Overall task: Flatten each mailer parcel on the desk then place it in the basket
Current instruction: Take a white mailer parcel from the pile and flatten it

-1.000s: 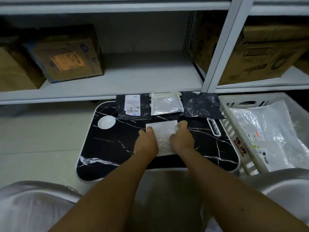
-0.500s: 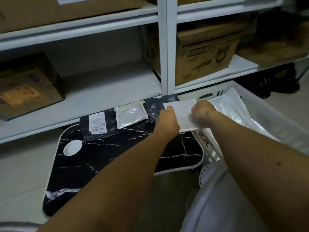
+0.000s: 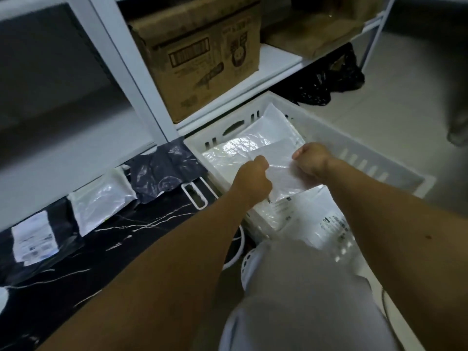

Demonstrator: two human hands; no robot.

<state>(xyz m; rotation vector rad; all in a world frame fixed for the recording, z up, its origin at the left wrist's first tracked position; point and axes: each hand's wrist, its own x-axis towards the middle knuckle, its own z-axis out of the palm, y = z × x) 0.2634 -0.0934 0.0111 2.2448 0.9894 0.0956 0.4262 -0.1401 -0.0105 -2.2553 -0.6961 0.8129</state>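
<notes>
**Q:** What do the two hands hold?

**A:** The left hand (image 3: 252, 179) and the right hand (image 3: 312, 160) each grasp one side of a small white bubble mailer (image 3: 283, 177), fingers curled round its edges. The mailer hangs between them, its surface slightly creased.

**Q:** Where is the mailer relative to the basket?

**A:** It is held above the interior of the white slotted basket (image 3: 359, 158), which stands on the floor just beside the right end of the desk (image 3: 121, 239). Whether its lower edge touches the parcels beneath cannot be told.

**Q:** What lies in the basket?

**A:** Several white and clear plastic parcels (image 3: 266, 135), overlapping; one nearer parcel carries a printed label (image 3: 331, 224).

**Q:** What lies on the desk?

**A:** The desk has a black top with white marble veining. Along its far edge lie three parcels in a row: a black mailer with a white shipping label (image 3: 35, 239) at the left, a white glossy mailer (image 3: 101, 201) in the middle, and a crumpled black mailer (image 3: 167, 171) at the right, close to the basket wall. A white slot (image 3: 193, 197) is set in the desk's right end.

**Q:** What stands behind?

**A:** A white metal shelving unit (image 3: 136, 79) carrying a cardboard box (image 3: 200, 54). A black bag (image 3: 331, 79) lies on the floor beyond the basket.
</notes>
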